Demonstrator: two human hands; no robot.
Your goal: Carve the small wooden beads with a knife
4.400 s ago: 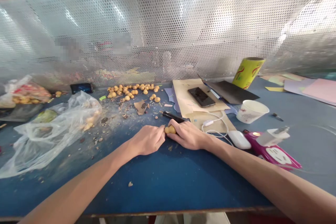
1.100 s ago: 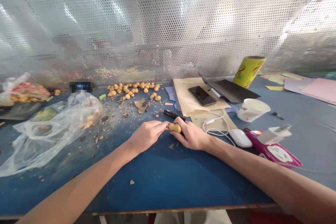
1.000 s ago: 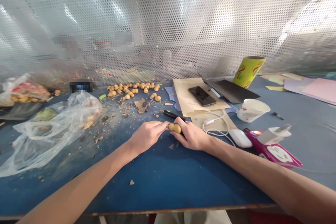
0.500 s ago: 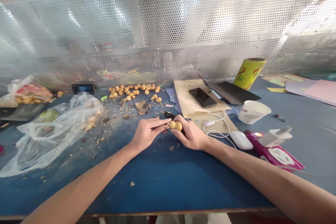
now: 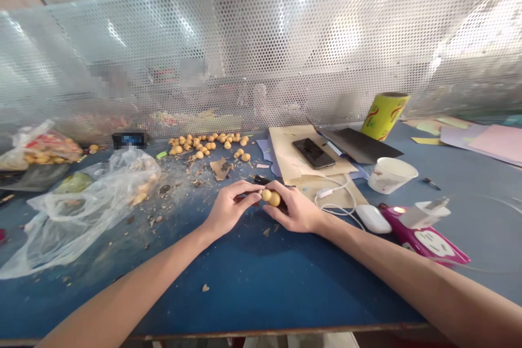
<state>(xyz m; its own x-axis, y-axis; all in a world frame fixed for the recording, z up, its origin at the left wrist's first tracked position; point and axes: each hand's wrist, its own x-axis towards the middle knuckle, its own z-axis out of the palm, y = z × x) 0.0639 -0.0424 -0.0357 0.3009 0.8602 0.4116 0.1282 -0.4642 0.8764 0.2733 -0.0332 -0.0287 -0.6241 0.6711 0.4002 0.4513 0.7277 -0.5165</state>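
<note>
A small tan gourd [image 5: 272,197] with two rounded bulbs is held in my right hand [image 5: 297,208], between thumb and curled fingers. My left hand [image 5: 232,206] meets the gourd's smaller end, its thumb and fingertips pinched close together. Whatever lies between those left fingertips is too small and too hidden to name. Just behind the hands, a black rod-like object [image 5: 262,179] shows, partly covered by my right hand. A cluster of similar small gourds [image 5: 210,144] lies farther back on the blue table.
A crumpled clear plastic bag [image 5: 81,217] and scattered debris cover the left side. A phone [image 5: 313,153] rests on brown paper [image 5: 285,144]. To the right are a paper cup [image 5: 391,175], yellow tube [image 5: 383,117], white case [image 5: 373,218] and pink power strip [image 5: 432,242]. Perforated metal [image 5: 261,38] stands behind.
My left fingers, straighter and flatter against the gourd before, are now more bent and pinched at its smaller end. The right hand still holds the gourd in nearly the same place.
</note>
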